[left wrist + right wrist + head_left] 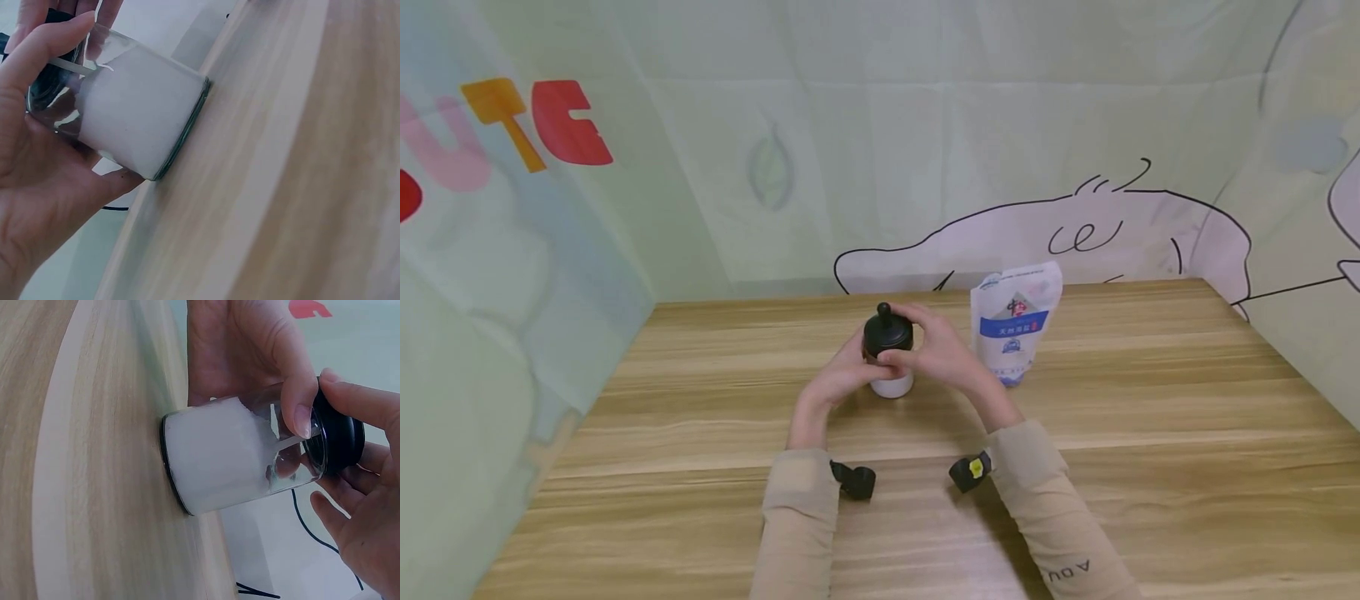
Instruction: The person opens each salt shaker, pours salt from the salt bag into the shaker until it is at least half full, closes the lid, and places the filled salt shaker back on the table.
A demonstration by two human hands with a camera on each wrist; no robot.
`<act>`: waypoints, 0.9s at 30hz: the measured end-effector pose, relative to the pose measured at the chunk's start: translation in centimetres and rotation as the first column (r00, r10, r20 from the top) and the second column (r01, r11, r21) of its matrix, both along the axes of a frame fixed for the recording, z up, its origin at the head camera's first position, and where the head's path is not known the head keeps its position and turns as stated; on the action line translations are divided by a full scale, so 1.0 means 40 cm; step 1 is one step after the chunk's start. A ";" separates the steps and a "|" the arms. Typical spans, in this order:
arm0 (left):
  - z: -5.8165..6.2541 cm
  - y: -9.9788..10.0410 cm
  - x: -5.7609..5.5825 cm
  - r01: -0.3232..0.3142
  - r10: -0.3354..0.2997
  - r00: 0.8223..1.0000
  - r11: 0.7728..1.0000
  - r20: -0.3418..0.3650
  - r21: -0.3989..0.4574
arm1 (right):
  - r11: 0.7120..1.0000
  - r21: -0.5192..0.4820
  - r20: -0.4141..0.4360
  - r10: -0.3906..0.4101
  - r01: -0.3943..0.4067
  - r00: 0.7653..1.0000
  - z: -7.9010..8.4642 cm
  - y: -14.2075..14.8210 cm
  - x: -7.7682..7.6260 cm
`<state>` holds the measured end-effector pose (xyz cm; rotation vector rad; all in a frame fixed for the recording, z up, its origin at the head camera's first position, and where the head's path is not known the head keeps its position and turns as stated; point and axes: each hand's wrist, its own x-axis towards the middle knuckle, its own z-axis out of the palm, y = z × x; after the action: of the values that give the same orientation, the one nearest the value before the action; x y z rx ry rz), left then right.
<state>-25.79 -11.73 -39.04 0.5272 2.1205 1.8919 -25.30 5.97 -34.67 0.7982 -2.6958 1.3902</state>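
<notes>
A clear glass jar [215,453] stands on the table, mostly filled with a white, fine-grained substance. On its mouth sits a black lid [887,331] with a round-tipped knob on top. A thin pale stem [294,441] shows inside the jar under the lid. My left hand [842,371] grips the jar's upper side, its thumb across the glass. My right hand [943,350] holds the black lid between thumb and fingers, as the right wrist view shows. Right of the jar, a white pouch [1011,325] with a blue band and printed characters stands upright, touched by neither hand.
The wood-grain table [700,400] reaches back to a pale printed cloth [880,167] hanging behind it and along both sides. Black straps with small devices [856,482] sit at both wrists, above the table.
</notes>
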 end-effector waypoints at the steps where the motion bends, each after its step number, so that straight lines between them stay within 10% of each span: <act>1: 0.000 0.000 0.000 0.001 -0.001 1.000 1.000 -0.002 0.001 | 1.000 0.000 0.000 -0.005 0.005 1.000 -0.001 0.000 0.000; 27: 0.010 -0.001 0.005 0.022 -0.022 1.000 1.000 0.002 -0.008 | 1.000 -0.003 0.012 -0.028 0.028 1.000 -0.007 -0.002 -0.004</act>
<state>-25.58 -11.75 -38.63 0.5441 2.1112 1.8705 -25.47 5.91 -34.96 0.7519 -2.7021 1.3970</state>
